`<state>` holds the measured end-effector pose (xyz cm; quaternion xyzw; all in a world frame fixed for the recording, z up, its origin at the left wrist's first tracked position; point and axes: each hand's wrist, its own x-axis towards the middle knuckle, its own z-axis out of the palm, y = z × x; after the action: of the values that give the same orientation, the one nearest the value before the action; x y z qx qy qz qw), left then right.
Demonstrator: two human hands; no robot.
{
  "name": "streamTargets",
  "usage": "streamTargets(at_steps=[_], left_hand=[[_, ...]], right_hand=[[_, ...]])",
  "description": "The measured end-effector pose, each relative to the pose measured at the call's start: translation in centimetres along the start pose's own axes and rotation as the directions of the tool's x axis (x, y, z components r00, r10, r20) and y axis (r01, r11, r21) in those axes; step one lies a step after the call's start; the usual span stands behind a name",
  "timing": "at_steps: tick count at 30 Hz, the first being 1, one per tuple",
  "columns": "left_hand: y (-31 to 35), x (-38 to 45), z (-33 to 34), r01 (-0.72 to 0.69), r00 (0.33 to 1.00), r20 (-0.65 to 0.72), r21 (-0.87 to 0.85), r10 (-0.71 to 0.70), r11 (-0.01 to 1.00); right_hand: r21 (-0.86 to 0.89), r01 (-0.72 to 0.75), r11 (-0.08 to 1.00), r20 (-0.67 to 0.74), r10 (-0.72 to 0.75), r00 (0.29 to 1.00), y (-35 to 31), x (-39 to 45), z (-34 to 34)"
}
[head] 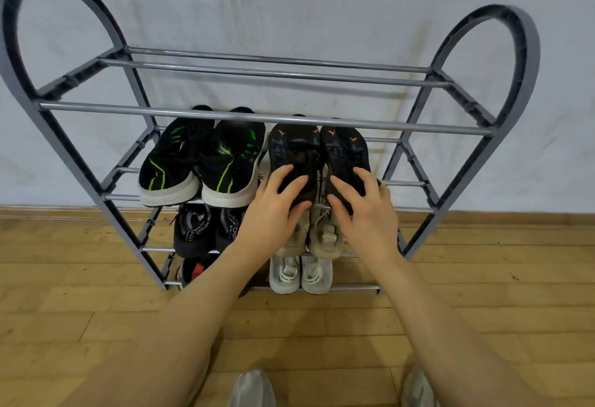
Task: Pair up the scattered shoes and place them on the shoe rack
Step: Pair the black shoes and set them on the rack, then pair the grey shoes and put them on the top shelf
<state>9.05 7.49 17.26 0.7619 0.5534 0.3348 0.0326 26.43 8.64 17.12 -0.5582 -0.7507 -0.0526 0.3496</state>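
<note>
Feet in pale shoes at the bottom edge, planted on the wooden floor. Beyond them, two bare forearms reaching toward the shoe rack.

Left hand spread over the heel end of the left black shoe with orange marks, fingers draped across the upper and curling round its back edge. Right hand doing the same on the right black shoe with orange marks, fingers splayed and bent over the heel. Both shoes side by side on the second shelf down, toes to the wall, soles seemingly resting on the bars.

Likely light, with a soft knit upper that gives under pressure and a firmer sole; no real risk of breakage. Best held at the heel or along the sole edge, where stiffest. Loose laces possibly prone to catching on the bars. Thin round bars with gaps between, so best kept level and spanning at least two bars.

Just left on the same shelf, black shoes with green stripes. Below, black sandals and tan shoes; lower still, white shoes and a dark pair partly hidden by the arm. Top shelf bare of shoes. Farthest back, pale wall.
</note>
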Motion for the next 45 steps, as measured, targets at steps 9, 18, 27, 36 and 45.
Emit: streamTargets(at_steps=[9,18,27,36,45], left_hand=[[-0.6,0.6,0.9,0.073,0.993,0.080,0.126,-0.083,0.989],[0.4,0.0,0.9,0.036,0.997,0.061,0.090,-0.042,0.995],[3.1,-2.2,1.1,-0.026,0.997,-0.061,0.245,0.043,0.969],[7.6,-9.0,11.3,-0.141,0.984,0.120,0.090,0.130,0.986],[11.5,-17.6,25.6,-0.017,0.833,0.551,-0.058,0.046,0.998]], right_hand=[[0.008,-0.019,1.000,0.064,0.019,0.998,-0.4,0.1,0.7],[-0.025,-0.002,1.000,0.149,0.006,0.989,-0.3,0.1,0.3],[-0.015,-0.033,0.999,0.034,0.034,0.999,0.7,-2.7,-0.8],[0.086,-0.183,0.979,-0.004,0.184,0.983,8.8,-13.8,-1.5],[-0.102,-0.467,0.878,0.268,0.477,0.837,17.3,-30.4,-0.9]])
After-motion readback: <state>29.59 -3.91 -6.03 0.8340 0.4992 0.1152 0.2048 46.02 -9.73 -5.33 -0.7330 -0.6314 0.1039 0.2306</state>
